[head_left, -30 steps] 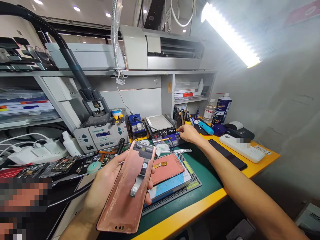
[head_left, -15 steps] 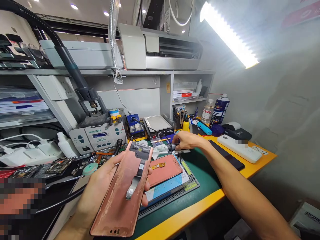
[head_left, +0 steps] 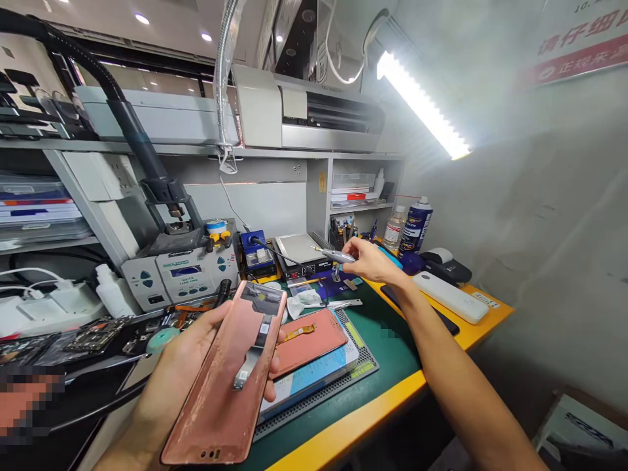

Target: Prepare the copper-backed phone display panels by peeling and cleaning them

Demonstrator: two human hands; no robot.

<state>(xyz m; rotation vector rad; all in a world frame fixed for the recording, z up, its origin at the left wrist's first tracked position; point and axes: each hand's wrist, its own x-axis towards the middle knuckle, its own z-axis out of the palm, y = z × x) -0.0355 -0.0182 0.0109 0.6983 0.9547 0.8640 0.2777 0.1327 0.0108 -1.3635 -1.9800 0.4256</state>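
My left hand (head_left: pixel 196 353) holds a pink phone panel (head_left: pixel 216 392) upright and tilted, its inner side with grey flex cables (head_left: pixel 249 367) facing me. My right hand (head_left: pixel 366 260) grips a grey pen-shaped tool (head_left: pixel 336 256) with a thin metal tip that points left, over the front of the hot plate (head_left: pixel 301 246). Beneath and right of the held panel, a second pink panel (head_left: pixel 324 335) with an orange flex cable (head_left: pixel 300 332) lies on a blue and white box (head_left: pixel 314 379).
A perforated mat (head_left: pixel 367 366) lies under the box on the green desk mat (head_left: pixel 392 353). White tissue (head_left: pixel 301 302) and a flat metal tool lie behind. A grey station (head_left: pixel 184 271) stands left. Bottles (head_left: pixel 415 226) and a white device (head_left: pixel 449 297) are on the right.
My right hand has risen from the desk with the grey pen-shaped tool in it. The view has shifted somewhat; my left hand still holds the panel.
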